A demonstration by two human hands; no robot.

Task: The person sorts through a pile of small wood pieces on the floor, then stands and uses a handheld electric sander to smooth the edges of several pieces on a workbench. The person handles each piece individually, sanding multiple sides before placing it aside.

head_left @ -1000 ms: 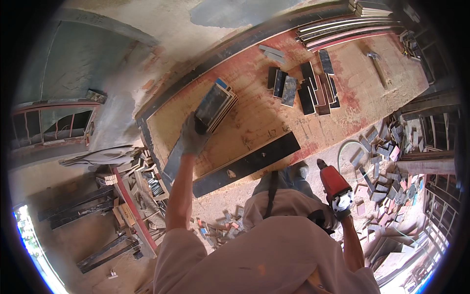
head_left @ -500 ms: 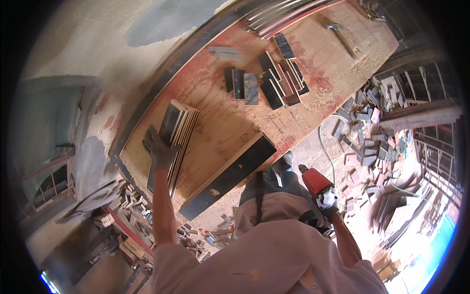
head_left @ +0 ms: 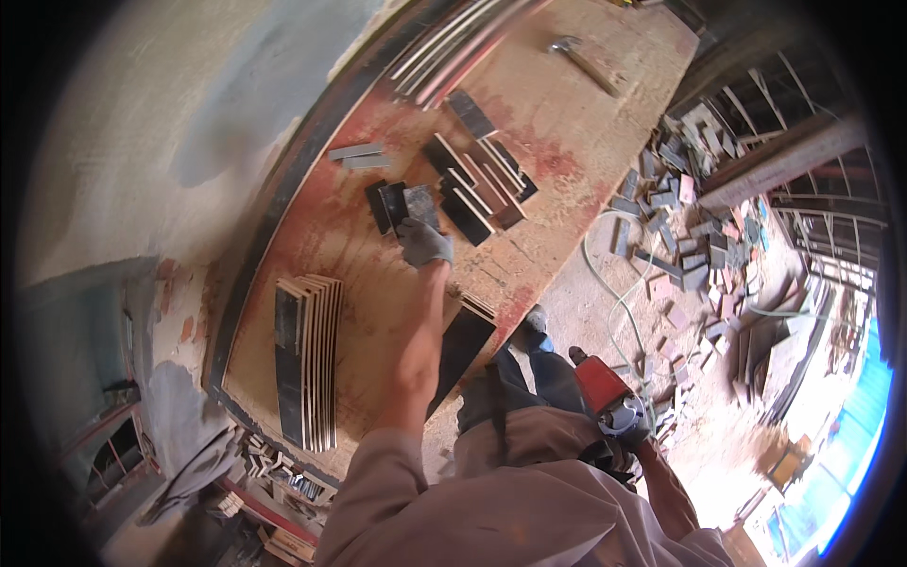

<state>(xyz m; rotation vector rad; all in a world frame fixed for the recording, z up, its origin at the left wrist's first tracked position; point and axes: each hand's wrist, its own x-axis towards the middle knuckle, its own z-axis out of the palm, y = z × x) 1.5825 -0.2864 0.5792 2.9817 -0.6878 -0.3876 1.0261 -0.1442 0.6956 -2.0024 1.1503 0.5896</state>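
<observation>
My left hand [head_left: 423,244], in a grey glove, reaches over the wooden worktable [head_left: 368,312] with its fingers closed at the near end of a short dark plywood piece [head_left: 422,206]. Right beside that piece lie other short dark pieces [head_left: 385,205]. Low at my right side, my right hand [head_left: 635,433], also gloved, grips a red handheld power tool [head_left: 602,383]; its exact kind is unclear. A stack of long plywood strips [head_left: 310,364] stands left of my left arm. A long dark-faced board [head_left: 463,345] lies at the table's near edge, partly behind my forearm.
Several short plywood pieces [head_left: 477,189] lie grouped mid-table, with thin grey strips [head_left: 359,156] to their left. Toward the far end rests a hammer [head_left: 586,66]; long strips [head_left: 453,47] line the wall side. Offcuts [head_left: 699,246] and a pale hose [head_left: 590,250] cover the floor at right.
My left hand has left the stack of long strips and moved right and farther away to the short dark pieces. The right hand keeps the red tool low. The view has shifted.
</observation>
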